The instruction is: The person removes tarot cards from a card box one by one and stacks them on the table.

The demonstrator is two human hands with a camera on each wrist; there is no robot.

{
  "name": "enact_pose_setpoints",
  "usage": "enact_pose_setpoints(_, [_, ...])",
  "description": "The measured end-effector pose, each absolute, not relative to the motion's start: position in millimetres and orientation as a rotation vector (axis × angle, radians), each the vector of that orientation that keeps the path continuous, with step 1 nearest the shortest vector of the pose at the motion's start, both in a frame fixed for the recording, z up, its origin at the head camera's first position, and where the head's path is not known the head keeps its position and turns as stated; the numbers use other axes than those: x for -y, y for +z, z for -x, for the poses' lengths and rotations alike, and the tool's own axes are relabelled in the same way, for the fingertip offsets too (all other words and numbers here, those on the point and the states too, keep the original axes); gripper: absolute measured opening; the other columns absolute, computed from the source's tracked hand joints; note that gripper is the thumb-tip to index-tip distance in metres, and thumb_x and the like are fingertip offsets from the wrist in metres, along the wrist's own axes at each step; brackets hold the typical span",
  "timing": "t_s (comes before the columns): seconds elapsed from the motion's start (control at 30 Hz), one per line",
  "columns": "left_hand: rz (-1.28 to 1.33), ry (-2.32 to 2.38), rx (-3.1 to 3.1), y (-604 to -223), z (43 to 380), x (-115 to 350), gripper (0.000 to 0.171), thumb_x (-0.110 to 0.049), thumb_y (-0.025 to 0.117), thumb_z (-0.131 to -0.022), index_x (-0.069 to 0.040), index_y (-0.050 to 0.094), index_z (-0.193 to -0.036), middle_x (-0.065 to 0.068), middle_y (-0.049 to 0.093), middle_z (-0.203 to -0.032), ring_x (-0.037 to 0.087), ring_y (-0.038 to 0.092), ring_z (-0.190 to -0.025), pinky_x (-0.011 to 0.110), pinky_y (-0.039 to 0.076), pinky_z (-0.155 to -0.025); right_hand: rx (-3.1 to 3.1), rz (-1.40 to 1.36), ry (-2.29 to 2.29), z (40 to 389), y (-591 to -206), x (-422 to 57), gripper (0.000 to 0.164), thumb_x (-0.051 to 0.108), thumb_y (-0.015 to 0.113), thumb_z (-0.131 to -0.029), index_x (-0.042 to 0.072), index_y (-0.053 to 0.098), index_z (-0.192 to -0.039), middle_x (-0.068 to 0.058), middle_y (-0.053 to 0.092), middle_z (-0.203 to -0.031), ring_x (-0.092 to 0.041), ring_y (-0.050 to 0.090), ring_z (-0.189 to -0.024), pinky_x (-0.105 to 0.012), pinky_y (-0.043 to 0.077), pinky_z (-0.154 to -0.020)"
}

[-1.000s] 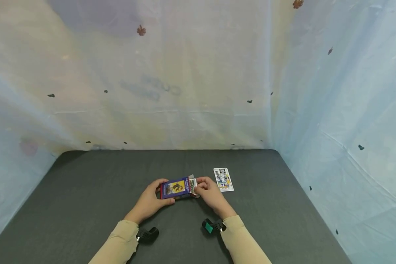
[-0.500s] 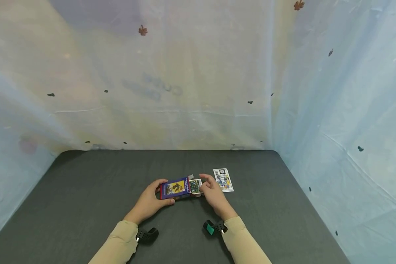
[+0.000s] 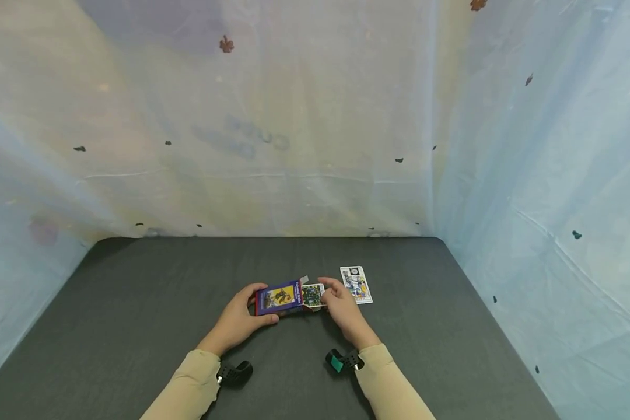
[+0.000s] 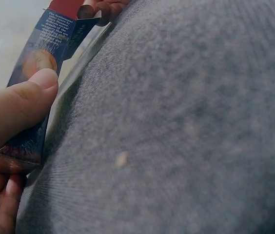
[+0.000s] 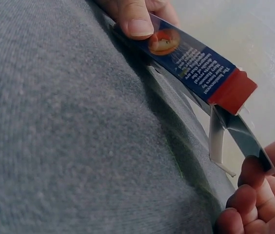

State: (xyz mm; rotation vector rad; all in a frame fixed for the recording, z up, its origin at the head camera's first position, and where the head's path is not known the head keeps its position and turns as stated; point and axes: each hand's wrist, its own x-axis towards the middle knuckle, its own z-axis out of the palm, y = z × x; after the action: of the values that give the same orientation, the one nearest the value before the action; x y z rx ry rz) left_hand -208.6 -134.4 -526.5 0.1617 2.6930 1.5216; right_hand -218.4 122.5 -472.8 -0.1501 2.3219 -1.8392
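Note:
My left hand grips a blue tarot-style card box by its sides, with the thumb pressed along the near narrow side. The box lies on its broad side, its open end facing right. Out of that end sticks a stack of cards with a green patterned face on top. My right hand pinches the outer end of this stack between thumb and finger. The rest of the stack is hidden inside the box. A red side flap is folded out at the opening.
A single white-edged picture card lies face up just beyond my right hand. The dark grey cloth-covered table reaches back to a pale patterned curtain, which also hangs along both sides.
My right hand has drawn the card stack rightward, so more of it shows outside the box. My left hand and the box have stayed in place. The lone card has not moved.

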Motion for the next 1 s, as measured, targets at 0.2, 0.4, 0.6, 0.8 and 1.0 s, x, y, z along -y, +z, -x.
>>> enact_pose_setpoints(0.2, [-0.151,1.515,-2.701,-526,209,135,0.082,-0.046,0.086,-0.069,-0.024,0.047,-0.138,0.005,0.049,-0.135,0.026,0.052,-0.119,0.046,0.045,-0.093,-2.311,0.146,-1.866,234,-501,-124,0.04,0.007,0.052,-0.093,0.002,0.052,-0.132,-0.001,0.049,-0.074,-0.015,0.043,-0.066,-0.028,0.035,-0.058])
enact_pose_setpoints(0.4, [-0.15,1.508,-2.712,-527,211,135,0.081,-0.045,0.086,-0.069,-0.024,0.047,-0.138,0.004,0.05,-0.133,0.024,0.053,-0.118,0.044,0.046,-0.092,-2.405,0.24,-1.796,234,-509,-124,0.044,0.027,0.06,-0.097,0.006,0.05,-0.134,-0.002,0.054,-0.075,-0.014,0.043,-0.064,-0.029,0.036,-0.06])
enact_pose_setpoints(0.6, [-0.16,1.516,-2.7,-528,210,135,0.083,-0.048,0.085,-0.068,-0.025,0.047,-0.138,0.004,0.05,-0.134,0.025,0.053,-0.119,0.045,0.045,-0.093,-2.405,0.226,-1.796,234,-510,-126,0.044,0.026,0.061,-0.097,0.008,0.05,-0.135,-0.002,0.05,-0.072,-0.014,0.039,-0.06,-0.028,0.034,-0.057])
enact_pose_setpoints(0.8, [-0.144,1.526,-2.687,-530,208,136,0.084,-0.049,0.085,-0.068,-0.024,0.047,-0.138,0.004,0.049,-0.136,0.026,0.051,-0.121,0.045,0.045,-0.094,-2.393,0.2,-1.815,235,-507,-137,0.046,0.024,0.062,-0.096,0.004,0.048,-0.135,-0.003,0.05,-0.07,-0.013,0.042,-0.06,-0.028,0.036,-0.056])
enact_pose_setpoints(1.0, [-0.15,1.542,-2.685,-529,209,136,0.084,-0.051,0.085,-0.067,-0.025,0.047,-0.138,0.004,0.049,-0.136,0.027,0.051,-0.122,0.046,0.044,-0.095,-2.457,0.195,-1.762,231,-496,-152,0.047,0.023,0.064,-0.095,0.004,0.048,-0.135,-0.005,0.053,-0.072,-0.014,0.042,-0.06,-0.028,0.036,-0.055])
